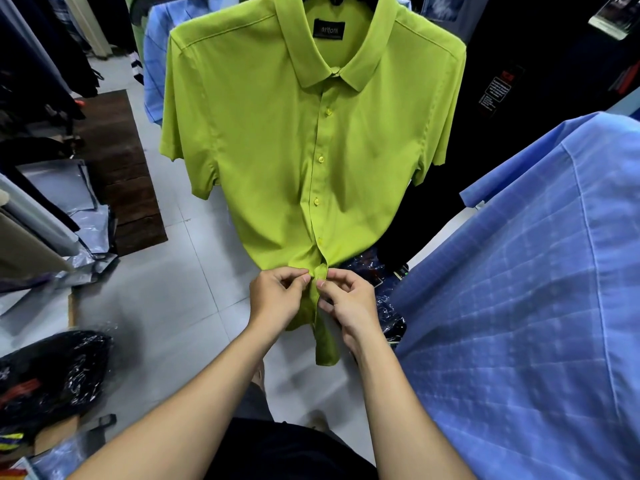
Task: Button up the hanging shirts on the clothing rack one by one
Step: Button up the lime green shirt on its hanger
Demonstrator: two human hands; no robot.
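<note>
I am working on the green shirt (pixel 277 140), a smooth, slightly glossy short-sleeved one hanging straight in front of me with its flat collar (pixel 332 53) closed and a black label (pixel 328 30) inside the neck. I am seeing four small round buttons (pixel 320 159) of the same green running down the front strip, all fastened. Lower down, my left hand (pixel 277 299) is pinching the cloth edge of the front between thumb and curled fingers, while my right hand (pixel 349 299) is pinching the narrow front strip just beside it, fingers bent in tight; the two thumbs are nearly touching. The fabric is bunching into soft folds above my knuckles, and the loose tail is hanging below my wrists. To my right a blue shirt (pixel 519 306) with a fine woven check is draping close by my right forearm. Another blue shirt (pixel 154 74) is hanging behind the green one. The floor (pixel 166 306) is pale square tile, with a dark wooden mat (pixel 121 168) and crinkly plastic bags (pixel 52 375) lying to my left.
</note>
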